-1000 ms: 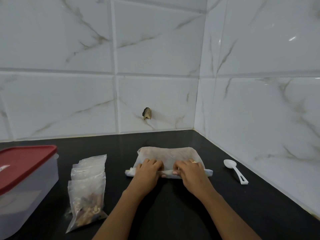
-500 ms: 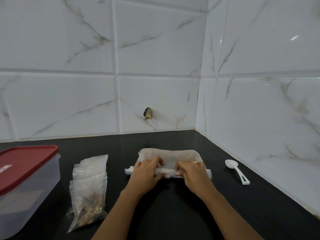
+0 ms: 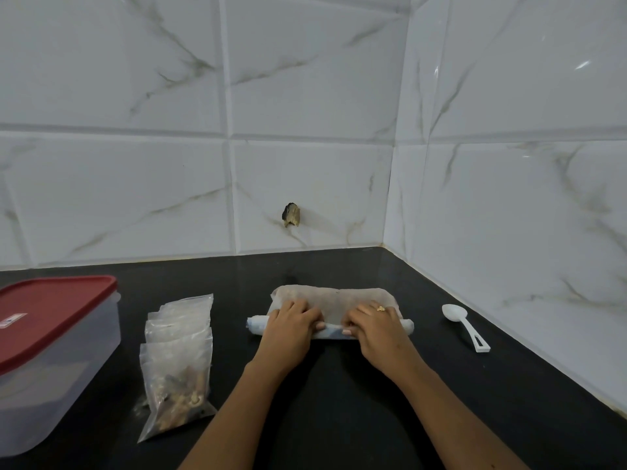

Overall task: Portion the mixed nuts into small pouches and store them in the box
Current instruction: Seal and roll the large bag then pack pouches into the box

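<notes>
A large translucent bag of nuts (image 3: 334, 300) lies flat on the black counter, its near edge rolled into a tube. My left hand (image 3: 291, 325) and my right hand (image 3: 375, 325) both press on that roll, fingers curled over it. Left of them lies a stack of small clear pouches (image 3: 178, 354); the front pouch holds mixed nuts. A clear plastic box with a red lid (image 3: 51, 351) stands shut at the far left.
A white plastic spoon (image 3: 464, 325) lies to the right of the bag, near the tiled side wall. The marble-tiled back wall carries a small dark chipped spot (image 3: 291, 215). The black counter (image 3: 339, 401) spreads toward me between my forearms.
Both hands have rolled the bag's near edge farther away from me, so the roll is thicker and less of the flat bag shows.
</notes>
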`<control>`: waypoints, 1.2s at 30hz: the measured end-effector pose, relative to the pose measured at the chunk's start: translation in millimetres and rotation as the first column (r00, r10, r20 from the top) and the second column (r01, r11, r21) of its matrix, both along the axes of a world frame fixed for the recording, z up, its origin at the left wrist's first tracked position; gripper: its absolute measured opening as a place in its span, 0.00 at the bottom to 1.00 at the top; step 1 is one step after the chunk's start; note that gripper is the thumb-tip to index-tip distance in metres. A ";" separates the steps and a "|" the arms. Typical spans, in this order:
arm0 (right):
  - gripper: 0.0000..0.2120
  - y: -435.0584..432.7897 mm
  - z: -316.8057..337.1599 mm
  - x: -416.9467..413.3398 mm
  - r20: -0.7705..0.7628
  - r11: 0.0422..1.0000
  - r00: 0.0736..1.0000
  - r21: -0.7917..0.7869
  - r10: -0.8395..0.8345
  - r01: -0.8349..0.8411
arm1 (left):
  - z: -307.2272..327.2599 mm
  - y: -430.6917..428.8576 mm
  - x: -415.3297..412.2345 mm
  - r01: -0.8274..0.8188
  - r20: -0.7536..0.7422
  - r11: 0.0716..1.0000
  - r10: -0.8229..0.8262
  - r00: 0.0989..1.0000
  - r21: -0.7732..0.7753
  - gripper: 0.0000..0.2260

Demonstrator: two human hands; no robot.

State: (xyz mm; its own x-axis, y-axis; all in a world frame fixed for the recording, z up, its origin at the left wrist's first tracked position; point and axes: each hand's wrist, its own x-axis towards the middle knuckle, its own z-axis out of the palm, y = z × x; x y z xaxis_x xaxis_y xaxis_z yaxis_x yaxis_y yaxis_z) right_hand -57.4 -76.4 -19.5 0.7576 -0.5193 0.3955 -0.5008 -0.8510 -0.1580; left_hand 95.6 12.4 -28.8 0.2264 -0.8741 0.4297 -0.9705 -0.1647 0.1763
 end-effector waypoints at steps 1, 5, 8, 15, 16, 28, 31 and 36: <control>0.10 -0.9 -1.3 0.8 0.000 1.000 1.000 0.025 -0.009 0.009 | -0.1 -1.4 -0.1 0.008 -0.007 1.000 -0.008 1.000 -0.002 0.11; 0.12 4.3 6.7 0.5 -0.041 0.997 0.997 0.026 -0.065 0.066 | 2.2 -0.7 -2.5 0.029 -0.138 0.999 -0.035 0.990 -0.043 0.07; 0.14 11.1 10.6 -2.5 -0.046 0.992 0.992 0.032 -0.117 0.119 | 7.2 4.3 0.5 0.068 -0.346 0.997 -0.077 0.935 -0.037 0.08; 0.20 3.9 -1.5 -4.3 0.006 0.995 0.998 -0.078 -0.055 0.056 | 5.4 4.3 2.1 0.033 -0.099 0.999 -0.034 0.995 -0.015 0.10; 0.25 4.4 -1.7 -4.8 -0.007 0.993 0.998 -0.106 -0.060 0.059 | 4.2 3.7 1.7 0.018 -0.072 0.999 -0.021 0.997 -0.046 0.10; 0.10 1.8 2.1 -3.8 0.091 0.992 0.994 0.120 -0.056 0.045 | 7.5 7.6 11.6 0.077 -0.274 0.996 -0.086 0.958 -0.042 0.16; 0.09 2.4 5.9 -4.8 0.093 0.988 0.992 0.137 -0.082 0.069 | 9.3 11.7 10.9 0.002 -0.026 1.000 -0.002 1.000 -0.016 0.14; 0.06 4.2 9.9 -9.3 0.123 0.997 0.990 0.046 -0.074 0.069 | 7.7 9.5 6.5 -0.021 0.032 1.000 0.021 0.999 -0.006 0.13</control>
